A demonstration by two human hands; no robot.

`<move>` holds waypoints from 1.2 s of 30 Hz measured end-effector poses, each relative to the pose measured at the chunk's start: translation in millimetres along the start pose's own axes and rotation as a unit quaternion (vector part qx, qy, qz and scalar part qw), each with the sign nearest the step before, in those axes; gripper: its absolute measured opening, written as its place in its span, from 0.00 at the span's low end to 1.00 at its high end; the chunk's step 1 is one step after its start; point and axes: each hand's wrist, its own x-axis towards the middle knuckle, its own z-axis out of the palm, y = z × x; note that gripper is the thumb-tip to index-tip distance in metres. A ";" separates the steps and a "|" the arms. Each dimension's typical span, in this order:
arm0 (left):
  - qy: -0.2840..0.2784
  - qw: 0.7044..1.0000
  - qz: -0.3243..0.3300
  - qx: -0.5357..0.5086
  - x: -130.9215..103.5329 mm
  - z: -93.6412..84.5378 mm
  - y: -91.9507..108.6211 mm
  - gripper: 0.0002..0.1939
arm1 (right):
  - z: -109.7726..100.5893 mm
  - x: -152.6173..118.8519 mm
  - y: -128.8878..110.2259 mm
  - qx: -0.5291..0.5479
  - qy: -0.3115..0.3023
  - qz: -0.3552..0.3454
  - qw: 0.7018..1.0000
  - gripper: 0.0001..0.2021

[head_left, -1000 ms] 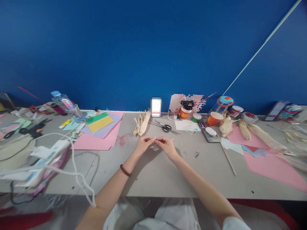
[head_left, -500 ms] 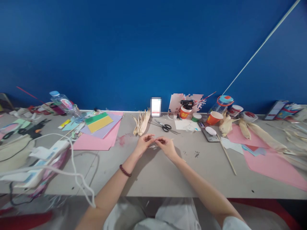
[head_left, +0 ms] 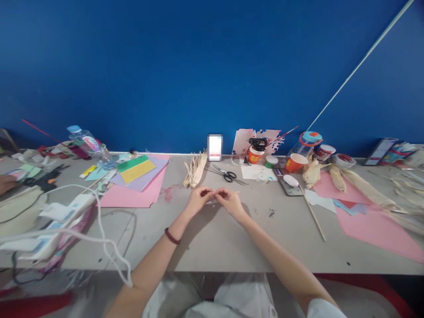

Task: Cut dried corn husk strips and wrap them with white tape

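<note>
1. Pale piece (head_left: 211,202) of work, mostly hidden by fingers, is held over the table (head_left: 212,254), the broadest surface here, just below the middle of the frame. The table could take its weight between changes of grip.
2. Both hands meet around it, left hand (head_left: 198,199) and right hand (head_left: 231,203) curled inward, thumbs and fingertips pinching it from opposite sides. How hard they press, I cannot tell.
3. A dry husk bundle (head_left: 195,171) stands just beyond the left hand, near the centre of the frame, its leaves fanned at the top. It looks light, papery and brittle at the tips; the gathered base seems the safer hold.
4. Black-handled scissors (head_left: 225,174) lie beyond the right hand, stiffer and heavier by the look of them, best lifted by the finger loops.
5. As for the piece itself, it is probably very light and thin, likely to bend or crease before it slips. Its material is too small to make out. Soft finger pads near its middle, one side steadying and the other working, should suit it; a hard squeeze or tug on a loose end might tear it.
</note>
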 end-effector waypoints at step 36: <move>-0.079 0.987 -0.091 -0.108 -4.2 1.1 8.5 0.18 | -1.2 -8.7 -14.6 -0.227 0.026 -0.285 0.931 0.14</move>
